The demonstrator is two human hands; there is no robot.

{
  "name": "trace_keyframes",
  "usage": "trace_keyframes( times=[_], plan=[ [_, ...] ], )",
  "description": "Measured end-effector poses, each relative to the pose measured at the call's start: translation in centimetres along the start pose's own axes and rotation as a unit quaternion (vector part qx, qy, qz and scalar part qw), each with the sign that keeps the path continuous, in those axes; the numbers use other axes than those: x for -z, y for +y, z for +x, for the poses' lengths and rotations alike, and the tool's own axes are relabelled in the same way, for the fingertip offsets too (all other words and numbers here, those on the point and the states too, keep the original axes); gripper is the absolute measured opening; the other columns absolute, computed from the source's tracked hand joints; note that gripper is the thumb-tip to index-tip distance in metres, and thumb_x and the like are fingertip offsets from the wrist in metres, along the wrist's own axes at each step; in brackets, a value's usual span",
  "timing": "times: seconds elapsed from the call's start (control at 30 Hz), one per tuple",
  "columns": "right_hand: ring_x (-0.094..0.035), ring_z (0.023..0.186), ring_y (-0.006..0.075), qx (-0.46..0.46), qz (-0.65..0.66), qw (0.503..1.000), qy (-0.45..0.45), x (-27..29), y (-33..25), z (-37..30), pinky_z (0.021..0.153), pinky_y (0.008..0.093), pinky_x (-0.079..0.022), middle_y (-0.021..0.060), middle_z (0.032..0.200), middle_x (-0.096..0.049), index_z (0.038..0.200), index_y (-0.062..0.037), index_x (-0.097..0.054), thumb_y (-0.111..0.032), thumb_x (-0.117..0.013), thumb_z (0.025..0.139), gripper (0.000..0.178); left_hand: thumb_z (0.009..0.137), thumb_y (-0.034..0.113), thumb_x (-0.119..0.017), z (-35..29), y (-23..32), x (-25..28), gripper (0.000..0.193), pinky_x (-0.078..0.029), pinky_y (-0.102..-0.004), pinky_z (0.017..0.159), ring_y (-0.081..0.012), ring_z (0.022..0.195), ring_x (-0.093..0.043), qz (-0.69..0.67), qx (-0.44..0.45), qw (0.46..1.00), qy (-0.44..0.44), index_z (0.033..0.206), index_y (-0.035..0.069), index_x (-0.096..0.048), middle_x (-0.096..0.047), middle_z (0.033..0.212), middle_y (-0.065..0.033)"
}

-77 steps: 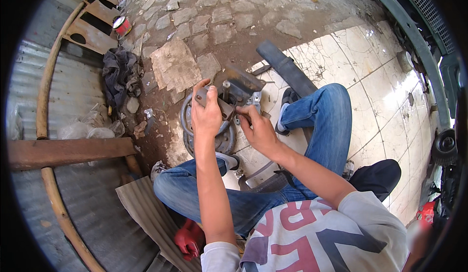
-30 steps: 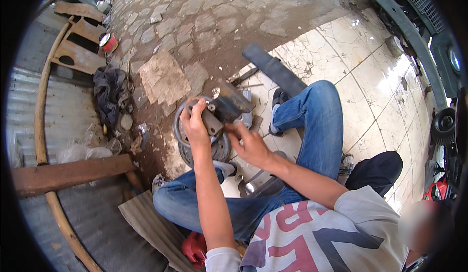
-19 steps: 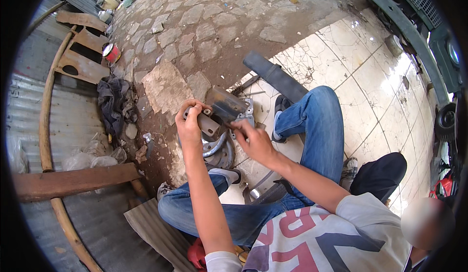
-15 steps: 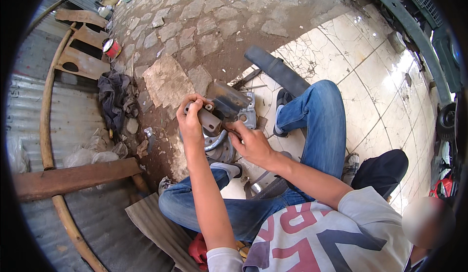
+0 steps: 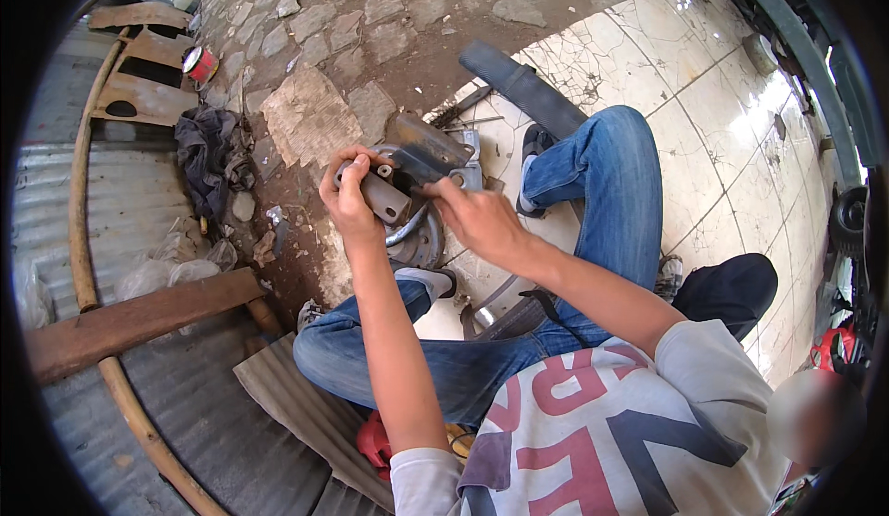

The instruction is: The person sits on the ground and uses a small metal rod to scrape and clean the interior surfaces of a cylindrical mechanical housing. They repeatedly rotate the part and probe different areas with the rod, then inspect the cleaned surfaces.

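A grey-brown metal tube [image 5: 384, 203] with a hole near its end is held in my left hand [image 5: 350, 199], the fingers wrapped over its far side. Just beyond the tube is a dark, partly rusty metal bracket [image 5: 433, 150]; whether the two are joined I cannot tell. My right hand [image 5: 483, 227] is closed at the bracket's near side, fingertips pinched by its dark inner edge. What they hold, if anything, is hidden. Below both hands a round metal plate [image 5: 424, 241] with a shiny curved rim lies on the ground. A light grey metal piece [image 5: 470, 175] sits beside the bracket.
Two dark rubber-like strips, one a long strap [image 5: 523, 86], lie on the cracked tiles [image 5: 694, 136]. Flat stone [image 5: 310, 116], dark cloth [image 5: 208, 160] and a red can [image 5: 199, 64] are to the left. A wooden plank [image 5: 148, 323] fronts corrugated sheets. Another person's dark-clothed knee [image 5: 732, 296] is at right.
My right hand has moved up and away from the tube's near end toward the bracket. The left hand keeps its hold on the tube. The whole view has shifted slightly.
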State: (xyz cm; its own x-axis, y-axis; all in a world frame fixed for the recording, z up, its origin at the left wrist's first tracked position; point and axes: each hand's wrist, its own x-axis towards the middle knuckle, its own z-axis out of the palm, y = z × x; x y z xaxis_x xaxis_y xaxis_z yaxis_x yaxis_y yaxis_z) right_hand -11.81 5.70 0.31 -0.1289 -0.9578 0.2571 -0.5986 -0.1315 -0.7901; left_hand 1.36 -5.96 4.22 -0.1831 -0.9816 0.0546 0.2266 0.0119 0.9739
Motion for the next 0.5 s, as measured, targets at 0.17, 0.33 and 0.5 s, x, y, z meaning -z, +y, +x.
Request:
trace_keyframes(
  times=[0.17,0.33,0.5],
  plan=[
    [-0.067,0.063,0.0377,-0.033,-0.005,0.999,-0.017,-0.1,-1.6,-0.7,0.052,0.0473,-0.051,0.018,0.069,-0.065,0.113,-0.0072,-0.054,-0.009,-0.06,0.092,0.022,0.084,0.01,-0.055,0.0,-0.2,-0.9,0.018,-0.049,-0.0294,0.067,-0.0195,0.07,-0.063,-0.008,-0.004,1.0,0.016,0.09,-0.005,-0.063,-0.066,0.075,-0.0141],
    [-0.067,0.065,0.0377,-0.042,-0.009,0.999,-0.009,0.2,-1.2,-0.1,0.053,0.0474,-0.052,0.0188,0.072,-0.066,0.111,-0.0085,-0.056,-0.01,-0.06,0.092,0.02,0.085,0.009,-0.057,-0.1,-0.3,-0.8,0.016,-0.049,-0.0296,0.067,-0.0196,0.07,-0.064,-0.039,-0.008,0.999,0.03,0.088,-0.005,-0.063,-0.066,0.075,-0.0132],
    [-0.067,0.064,0.0366,-0.042,0.0,0.999,-0.004,0.1,-0.7,0.6,0.053,0.0463,-0.052,0.0176,0.071,-0.067,0.11,-0.0088,-0.057,-0.009,-0.06,0.091,0.019,0.084,0.008,-0.055,-0.1,-0.3,-0.5,0.016,-0.048,-0.0292,0.069,-0.0189,0.071,-0.064,-0.023,-0.017,0.999,0.017,0.089,-0.004,-0.064,-0.067,0.076,-0.0135]
  ],
)
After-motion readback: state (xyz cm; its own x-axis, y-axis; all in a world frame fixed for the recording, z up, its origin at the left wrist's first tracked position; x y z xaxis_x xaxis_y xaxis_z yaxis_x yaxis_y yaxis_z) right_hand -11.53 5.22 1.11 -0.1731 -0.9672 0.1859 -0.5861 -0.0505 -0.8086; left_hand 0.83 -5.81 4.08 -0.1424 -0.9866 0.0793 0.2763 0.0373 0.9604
